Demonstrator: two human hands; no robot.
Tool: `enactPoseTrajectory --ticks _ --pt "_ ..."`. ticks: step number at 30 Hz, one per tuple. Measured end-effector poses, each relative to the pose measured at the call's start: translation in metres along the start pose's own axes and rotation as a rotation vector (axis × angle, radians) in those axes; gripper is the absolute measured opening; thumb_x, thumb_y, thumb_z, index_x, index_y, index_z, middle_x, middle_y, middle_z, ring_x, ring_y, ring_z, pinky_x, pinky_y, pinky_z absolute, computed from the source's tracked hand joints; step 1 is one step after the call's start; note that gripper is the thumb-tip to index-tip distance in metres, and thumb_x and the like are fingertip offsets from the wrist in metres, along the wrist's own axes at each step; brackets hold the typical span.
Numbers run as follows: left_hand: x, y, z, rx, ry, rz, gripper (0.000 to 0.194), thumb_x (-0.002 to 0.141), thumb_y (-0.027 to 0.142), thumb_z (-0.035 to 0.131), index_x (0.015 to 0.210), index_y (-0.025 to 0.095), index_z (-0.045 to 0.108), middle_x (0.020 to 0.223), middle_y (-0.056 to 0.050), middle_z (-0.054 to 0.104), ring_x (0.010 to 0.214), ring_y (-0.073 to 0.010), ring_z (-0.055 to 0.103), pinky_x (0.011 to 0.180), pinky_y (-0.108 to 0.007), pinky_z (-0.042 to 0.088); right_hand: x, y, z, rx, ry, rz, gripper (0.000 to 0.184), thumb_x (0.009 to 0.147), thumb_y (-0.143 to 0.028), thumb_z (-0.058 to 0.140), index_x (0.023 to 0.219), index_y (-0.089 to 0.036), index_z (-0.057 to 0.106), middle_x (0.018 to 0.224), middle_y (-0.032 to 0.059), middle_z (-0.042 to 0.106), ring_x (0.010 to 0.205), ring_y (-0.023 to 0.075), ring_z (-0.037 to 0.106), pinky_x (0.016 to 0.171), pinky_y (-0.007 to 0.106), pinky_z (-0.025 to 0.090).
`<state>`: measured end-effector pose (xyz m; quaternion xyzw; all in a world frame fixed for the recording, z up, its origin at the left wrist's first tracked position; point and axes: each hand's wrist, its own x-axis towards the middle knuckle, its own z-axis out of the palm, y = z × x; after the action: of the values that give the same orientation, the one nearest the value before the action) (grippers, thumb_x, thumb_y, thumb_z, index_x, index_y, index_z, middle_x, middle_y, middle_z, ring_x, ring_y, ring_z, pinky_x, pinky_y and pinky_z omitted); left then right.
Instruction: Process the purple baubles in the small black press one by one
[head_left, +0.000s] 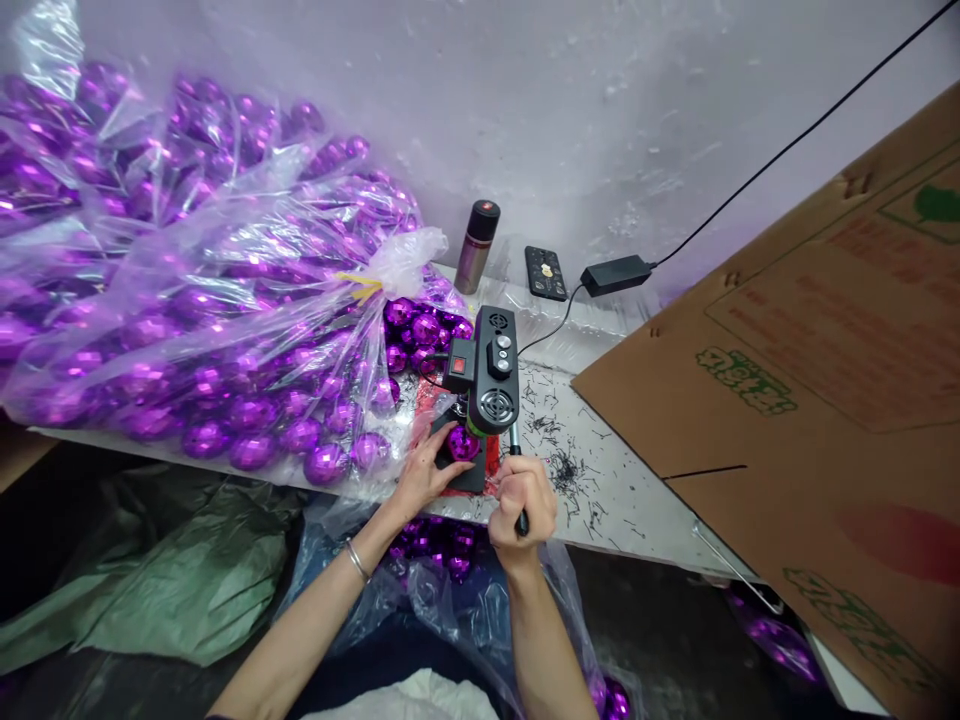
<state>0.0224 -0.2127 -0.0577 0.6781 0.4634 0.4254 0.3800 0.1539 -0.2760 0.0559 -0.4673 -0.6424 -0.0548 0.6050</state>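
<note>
A black bench drill press (495,370) stands on the worktable, with a red switch on its side box. Under its head sits a shiny purple mirrored ball (463,442), and my left hand (426,468) grips it between thumb and fingers on the black base. The fingers of my right hand (523,500) are wrapped around the black-gripped lever (515,440) on the machine's right side. Whether the tool tip touches the ball is hidden by the head. More purple balls (425,328) lie loose just behind the machine.
A large clear bag (247,290) of purple balls fills the table's left. Behind stand a bottle (478,247), a phone (546,273) and a power adapter (616,275). Dark shavings (566,468) litter the right. A cardboard box (810,400) rises there. More balls (435,540) sit in plastic at my lap.
</note>
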Motion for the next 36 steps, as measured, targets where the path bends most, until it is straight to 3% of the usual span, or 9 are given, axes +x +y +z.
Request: enactPoseTrajectory --ticks 9,17,31,36 --pt "0.000 -0.001 0.002 -0.043 0.009 -0.020 0.061 0.079 0.044 0.084 0.133 0.023 0.065 0.133 -0.012 0.072 0.132 -0.0339 0.063 0.114 -0.050 0.048 -0.019 0.020 0.012 0.001 0.063 -0.095 0.029 0.100 -0.018 0.038 0.073 -0.023 0.046 0.070 -0.0020 0.054 0.060 0.0126 0.052 0.062 0.030 0.046" --pt "0.000 -0.001 0.001 -0.014 -0.004 -0.007 0.061 0.080 0.043 0.083 0.135 0.023 0.064 0.135 -0.013 0.071 0.135 -0.0336 0.061 0.115 -0.050 0.047 -0.030 0.027 0.019 0.002 0.129 -0.081 0.033 0.104 -0.023 0.034 0.072 -0.024 0.044 0.071 -0.0026 0.053 0.060 0.0118 0.055 0.066 0.032 0.050" --pt "0.002 -0.002 0.003 -0.045 0.013 -0.001 0.059 0.080 0.043 0.082 0.133 0.025 0.065 0.132 -0.011 0.073 0.132 -0.0322 0.063 0.113 -0.048 0.048 -0.037 0.035 0.024 0.035 0.133 -0.084 0.033 0.104 -0.024 0.032 0.074 -0.023 0.045 0.071 -0.0026 0.053 0.061 0.0127 0.059 0.066 0.033 0.051" --pt "0.002 -0.002 0.002 -0.048 0.007 -0.017 0.060 0.079 0.041 0.083 0.133 0.023 0.065 0.132 -0.012 0.072 0.126 -0.0330 0.067 0.110 -0.049 0.051 -0.037 0.037 0.022 0.021 0.071 -0.151 0.032 0.104 -0.023 0.035 0.073 -0.023 0.045 0.072 -0.0027 0.054 0.061 0.0115 0.057 0.064 0.031 0.049"
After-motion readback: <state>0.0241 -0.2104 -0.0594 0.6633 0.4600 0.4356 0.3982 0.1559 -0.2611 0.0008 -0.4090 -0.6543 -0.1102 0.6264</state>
